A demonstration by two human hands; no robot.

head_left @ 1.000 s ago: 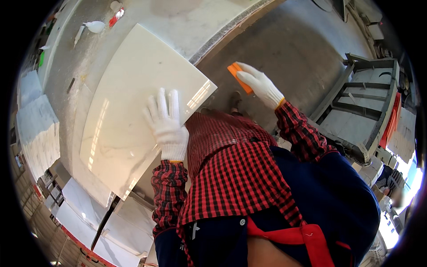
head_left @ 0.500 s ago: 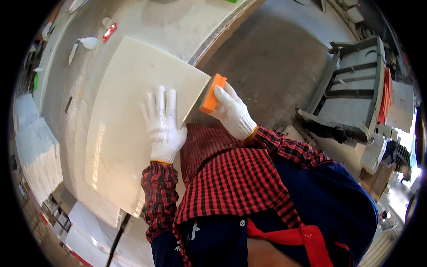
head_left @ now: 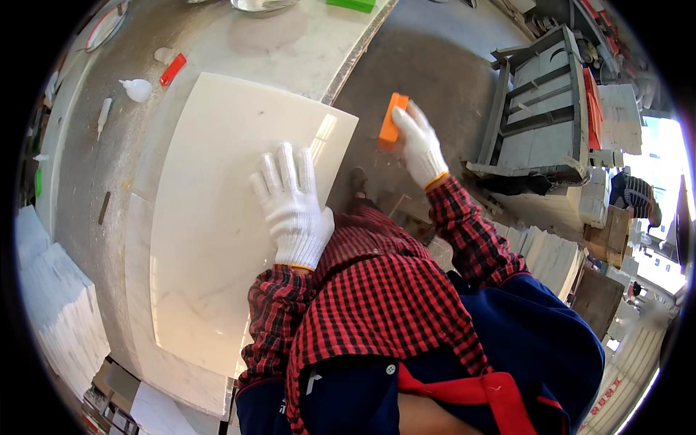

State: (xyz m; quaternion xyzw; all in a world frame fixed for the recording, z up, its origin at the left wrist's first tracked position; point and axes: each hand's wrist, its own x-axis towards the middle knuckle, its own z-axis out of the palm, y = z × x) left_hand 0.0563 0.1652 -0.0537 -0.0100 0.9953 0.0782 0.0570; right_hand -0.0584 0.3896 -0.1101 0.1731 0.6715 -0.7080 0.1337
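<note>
A cream, glossy stone slab (head_left: 210, 210) lies flat on the workbench. My left hand (head_left: 296, 210), in a white knitted glove, rests on the slab's right part with its fingers spread. Out beyond the slab's right edge, my right hand (head_left: 422, 148), gloved the same way, grips an orange sanding block (head_left: 392, 122). The block hangs in the air over the floor, apart from the slab. My right palm and part of the fingers hide behind the back of the hand.
Left of the slab, the bench (head_left: 101, 167) bears a white squeeze bottle (head_left: 136, 90), a red cutter (head_left: 172, 69), a slim white tube (head_left: 104, 116) and a dark strip (head_left: 105, 207). White slabs (head_left: 61, 312) stand stacked at left. A framed rack (head_left: 536, 109) stands at right.
My right hand has moved the sanding block away from the slab's edge, up and to the right. My left hand still lies spread on the slab. The whole view has shifted somewhat.
</note>
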